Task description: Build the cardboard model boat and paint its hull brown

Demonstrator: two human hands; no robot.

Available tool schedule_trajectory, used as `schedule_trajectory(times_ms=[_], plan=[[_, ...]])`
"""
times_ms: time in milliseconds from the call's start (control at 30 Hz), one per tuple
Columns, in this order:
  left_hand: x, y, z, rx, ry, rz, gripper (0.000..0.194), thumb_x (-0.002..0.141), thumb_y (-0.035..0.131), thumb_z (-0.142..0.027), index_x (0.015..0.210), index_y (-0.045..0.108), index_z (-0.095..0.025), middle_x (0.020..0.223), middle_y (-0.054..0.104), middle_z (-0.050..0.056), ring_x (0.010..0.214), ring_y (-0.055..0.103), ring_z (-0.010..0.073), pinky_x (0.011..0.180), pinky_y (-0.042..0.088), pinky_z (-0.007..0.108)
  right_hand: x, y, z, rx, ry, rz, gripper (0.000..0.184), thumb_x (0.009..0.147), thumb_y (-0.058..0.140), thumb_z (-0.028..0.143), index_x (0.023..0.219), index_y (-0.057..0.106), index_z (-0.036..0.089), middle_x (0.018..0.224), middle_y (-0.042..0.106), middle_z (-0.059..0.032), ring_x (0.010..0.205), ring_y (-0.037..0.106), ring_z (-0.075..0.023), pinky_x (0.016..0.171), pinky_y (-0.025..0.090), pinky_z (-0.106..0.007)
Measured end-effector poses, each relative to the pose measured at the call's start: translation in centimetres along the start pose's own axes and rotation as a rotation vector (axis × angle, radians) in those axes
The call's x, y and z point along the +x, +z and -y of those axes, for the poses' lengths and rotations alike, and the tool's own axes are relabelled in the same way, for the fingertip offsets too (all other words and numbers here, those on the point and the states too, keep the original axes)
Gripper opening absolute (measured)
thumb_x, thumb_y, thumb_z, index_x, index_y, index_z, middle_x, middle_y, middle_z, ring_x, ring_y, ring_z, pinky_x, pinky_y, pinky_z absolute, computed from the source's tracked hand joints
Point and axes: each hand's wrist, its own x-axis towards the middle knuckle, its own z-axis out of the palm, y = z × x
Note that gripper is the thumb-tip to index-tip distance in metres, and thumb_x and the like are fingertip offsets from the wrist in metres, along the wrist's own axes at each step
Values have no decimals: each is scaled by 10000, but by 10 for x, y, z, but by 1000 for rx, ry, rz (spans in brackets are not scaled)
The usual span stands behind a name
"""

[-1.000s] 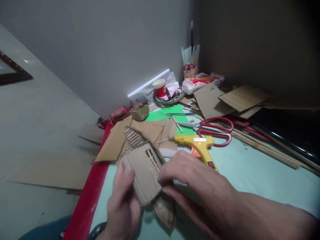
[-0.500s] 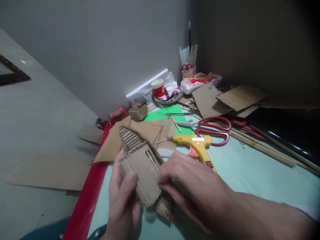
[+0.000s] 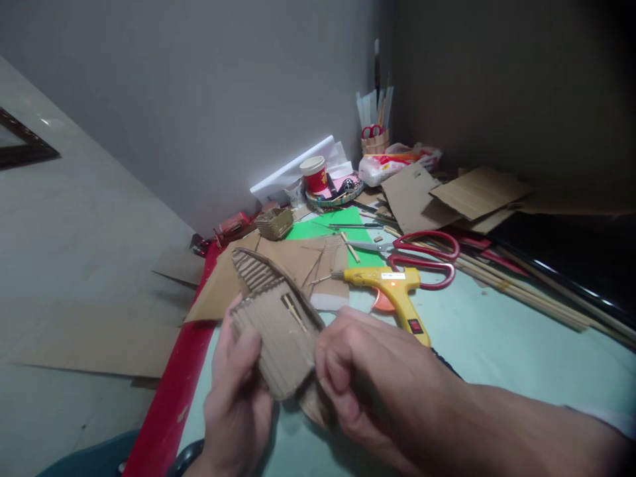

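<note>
I hold a small model (image 3: 275, 318) made of ribbed corrugated cardboard, with two thin wooden sticks glued on its top face, just above the pale green table (image 3: 497, 344). My left hand (image 3: 236, 404) grips its near left side, thumb pressed on the ribbed top. My right hand (image 3: 362, 377) has its fingers curled against the model's right edge and a lower brown flap. A yellow glue gun (image 3: 397, 291) lies just beyond my right hand, nozzle pointing left.
Red-handled scissors (image 3: 422, 255) lie behind the glue gun, beside long bamboo sticks (image 3: 536, 291). Flat cardboard sheets (image 3: 293, 262), green paper (image 3: 332, 225), a red paper cup (image 3: 315, 175), a small cardboard box (image 3: 274, 223) and a tool holder (image 3: 375, 139) crowd the back. A red strip (image 3: 173, 391) edges the table's left.
The model has tipped slightly up and to the left in my hands. My right fingers have curled in tighter against its right edge.
</note>
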Motion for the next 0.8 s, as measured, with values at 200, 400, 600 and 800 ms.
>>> schedule_trajectory(times_ms=[200,400,600,800], plan=[[10,-3,-2,-55,109,-40,242,755,765,-332,964,734,-216,892,767,-11,898,724,208,834,589,270,1,-3,-1,-46,-47,-2,176,884,409,24,842,519,156,808,597,-60,755,507,-162,707,458,-269],[7,1,-2,-63,61,-21,246,743,773,-330,959,736,-219,915,766,-13,890,722,193,803,592,244,4,-4,-3,-85,-81,29,164,940,432,47,943,582,113,866,622,-87,787,509,-190,752,460,-312],[2,2,1,-87,33,36,241,785,752,-318,1011,722,-237,923,760,-15,863,720,167,792,595,232,3,1,-6,-142,-139,-35,80,947,505,69,952,577,105,852,616,-60,776,481,-176,739,439,-301],[0,-2,6,-117,-48,62,328,774,761,-332,1078,687,-234,914,761,6,868,723,189,897,577,330,2,3,-11,-26,-156,-8,221,950,379,32,858,555,129,763,552,-30,722,433,-150,688,423,-261]])
